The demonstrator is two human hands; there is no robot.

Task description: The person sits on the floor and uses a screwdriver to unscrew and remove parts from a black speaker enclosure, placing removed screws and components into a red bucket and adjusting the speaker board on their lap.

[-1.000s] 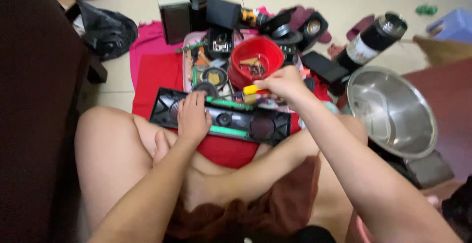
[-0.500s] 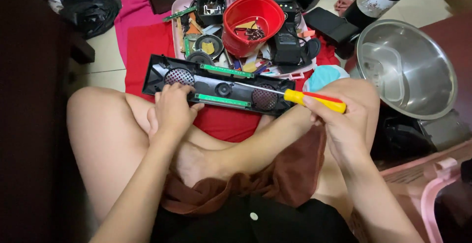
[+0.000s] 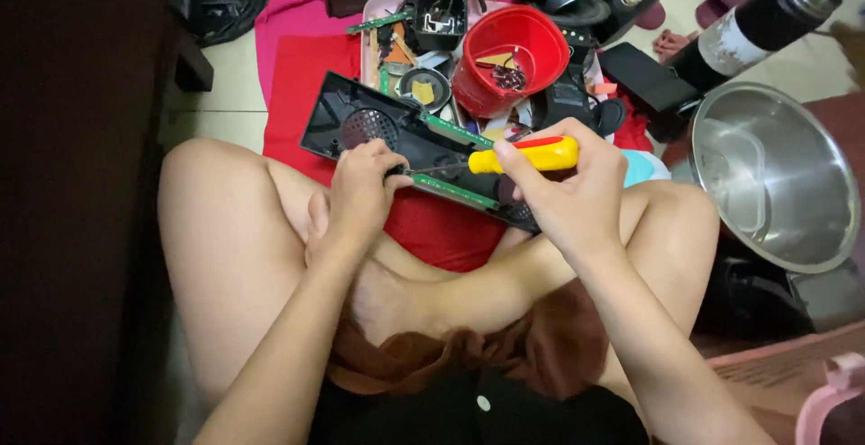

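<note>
The black plastic panel (image 3: 378, 130) (long, with a round grille and green circuit strips) lies tilted across the person's crossed legs, over a red cloth (image 3: 306, 76). The left hand (image 3: 356, 197) presses on it, fingers curled at the screwdriver's tip. The right hand (image 3: 572, 193) grips the yellow-and-red screwdriver (image 3: 523, 157). A red bowl (image 3: 509, 58) and a steel bowl (image 3: 779, 175) sit nearby.

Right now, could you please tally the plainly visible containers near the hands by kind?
Red plastic cup: 1
Stainless steel bowl: 1
Black flask: 1
Pink tray: 1
Total: 4
</note>
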